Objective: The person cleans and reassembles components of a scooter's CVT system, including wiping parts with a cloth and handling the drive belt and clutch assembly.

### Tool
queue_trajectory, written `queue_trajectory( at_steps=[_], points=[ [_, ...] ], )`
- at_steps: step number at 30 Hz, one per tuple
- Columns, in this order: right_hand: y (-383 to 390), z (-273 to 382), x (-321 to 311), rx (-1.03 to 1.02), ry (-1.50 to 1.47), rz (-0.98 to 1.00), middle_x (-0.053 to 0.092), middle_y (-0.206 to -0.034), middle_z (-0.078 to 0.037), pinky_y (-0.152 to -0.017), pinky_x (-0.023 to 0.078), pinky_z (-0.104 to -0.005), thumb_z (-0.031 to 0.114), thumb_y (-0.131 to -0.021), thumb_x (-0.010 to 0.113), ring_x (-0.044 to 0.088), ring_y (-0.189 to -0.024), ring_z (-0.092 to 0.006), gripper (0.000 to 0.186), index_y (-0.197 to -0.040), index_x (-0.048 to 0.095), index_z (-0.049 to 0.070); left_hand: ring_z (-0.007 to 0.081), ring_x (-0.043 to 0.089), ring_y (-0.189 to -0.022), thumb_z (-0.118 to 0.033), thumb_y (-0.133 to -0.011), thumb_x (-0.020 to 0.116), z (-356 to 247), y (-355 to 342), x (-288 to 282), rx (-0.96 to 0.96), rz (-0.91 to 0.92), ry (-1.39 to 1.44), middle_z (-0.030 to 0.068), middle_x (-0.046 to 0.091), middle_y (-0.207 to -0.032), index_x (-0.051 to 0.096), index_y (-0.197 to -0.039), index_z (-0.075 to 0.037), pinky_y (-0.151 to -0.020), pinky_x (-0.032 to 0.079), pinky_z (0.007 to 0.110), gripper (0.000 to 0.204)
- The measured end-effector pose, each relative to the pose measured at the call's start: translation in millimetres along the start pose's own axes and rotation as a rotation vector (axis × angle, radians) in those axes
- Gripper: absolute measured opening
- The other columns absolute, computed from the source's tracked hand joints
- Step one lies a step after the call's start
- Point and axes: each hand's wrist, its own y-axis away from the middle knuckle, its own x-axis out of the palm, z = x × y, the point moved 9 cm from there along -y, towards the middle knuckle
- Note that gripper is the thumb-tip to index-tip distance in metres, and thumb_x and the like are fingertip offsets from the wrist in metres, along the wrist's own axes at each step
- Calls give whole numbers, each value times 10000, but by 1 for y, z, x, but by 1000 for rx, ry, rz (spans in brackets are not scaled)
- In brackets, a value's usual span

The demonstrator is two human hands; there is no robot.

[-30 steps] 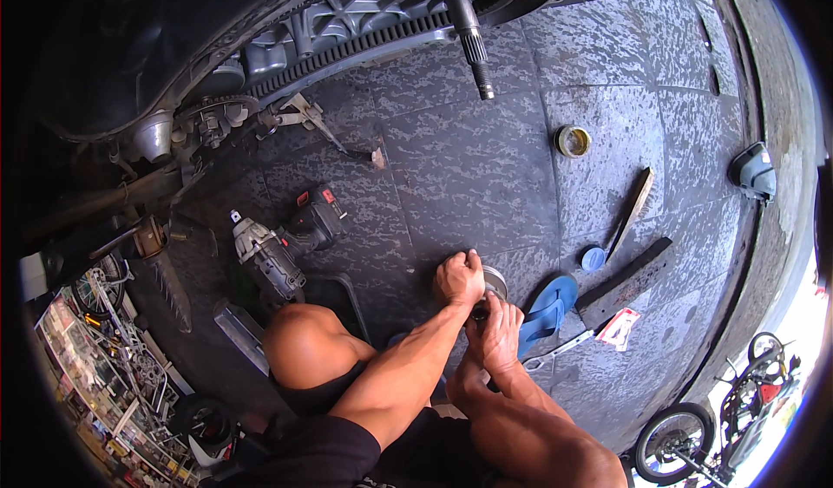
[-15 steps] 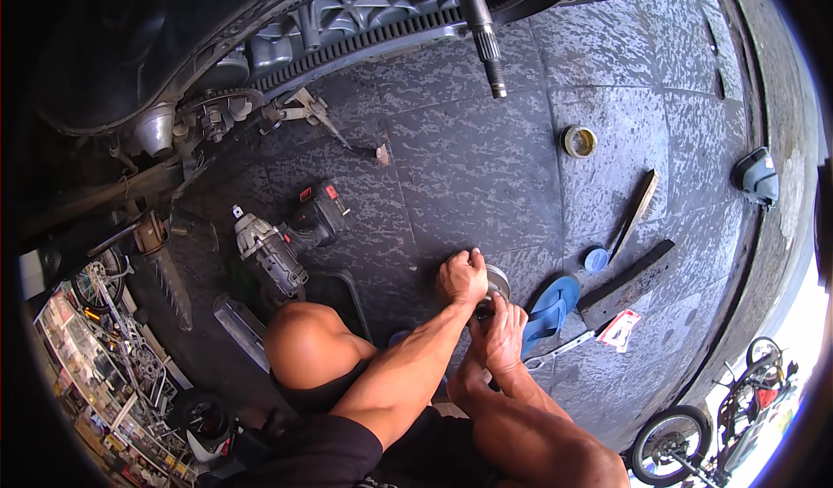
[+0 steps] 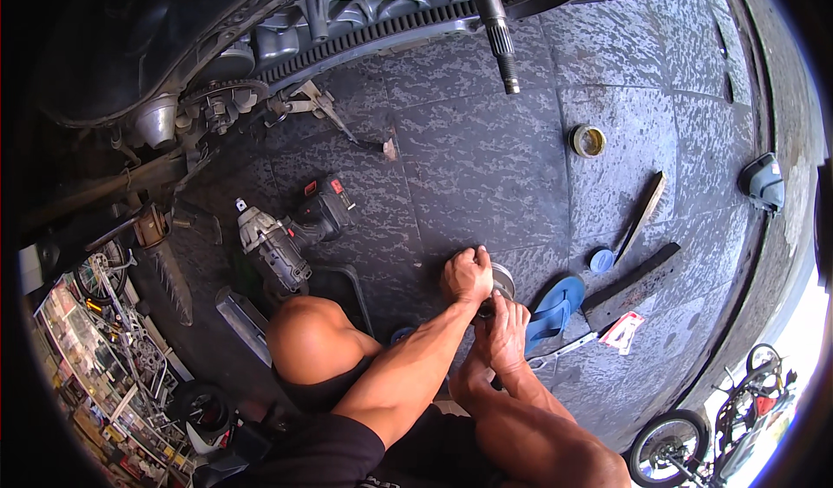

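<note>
I crouch over dark paving. My left hand [image 3: 467,275] is closed over a round grey metal part [image 3: 502,279] resting on the ground. My right hand [image 3: 503,332] grips the same part from below, its fingers curled at the near side. Most of the part is hidden under both hands. A blue sandal [image 3: 555,306] lies just right of the hands. Above, a scooter engine case with a toothed belt [image 3: 373,32] and a bare splined shaft [image 3: 501,41] hangs over the ground.
A cordless impact wrench [image 3: 291,232] lies left of my knee. A small round tin [image 3: 587,140], a brush [image 3: 638,219], a blue lid [image 3: 600,260], a black bar [image 3: 632,286] and a wrench [image 3: 564,349] lie to the right. Shelves of parts [image 3: 95,349] stand at left.
Both hands stay on the round part with only slight shifts. The view has tilted a little, so the shaft and engine sit higher in the picture.
</note>
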Motion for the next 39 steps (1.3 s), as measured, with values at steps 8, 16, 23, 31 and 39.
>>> queue_trajectory(
  at_steps=[8,16,23,31,39],
  points=[
    [-3,4,-3,5,-22,-17,564,-1175,-200,-940,409,-503,70,-706,764,548,-1033,-379,793,-1404,398,-16,422,648,-769,-374,-921,565,-2,0,-3,20,-29,22,159,696,-765,655,-694,-49,-720,494,536,406],
    [0,0,-2,13,-29,-53,587,-1125,-181,-930,410,-505,72,-700,772,555,-1014,-370,801,-1400,393,-13,422,651,-798,-378,-929,558,-2,0,-2,-2,17,-15,158,704,-793,663,-709,-54,-744,495,530,406],
    [0,-2,-3,43,8,-56,596,-1081,-152,-938,400,-503,136,-713,811,564,-990,-348,802,-1389,405,-6,420,648,-799,-382,-931,559,-1,0,-1,-10,19,1,152,703,-788,655,-711,-51,-747,491,533,409],
    [-2,0,-8,70,15,-86,594,-1067,-145,-942,391,-497,207,-720,833,564,-996,-337,791,-1366,430,-7,413,646,-798,-380,-933,551,-2,0,-2,-17,40,-3,150,702,-801,653,-708,-52,-744,491,529,411],
    [-2,2,-5,26,51,-38,591,-1067,-158,-945,388,-498,214,-738,815,559,-1000,-341,754,-1357,445,-7,421,645,-802,-381,-933,550,-3,-1,-2,-12,28,11,156,702,-796,655,-711,-47,-745,485,533,415]
  ],
)
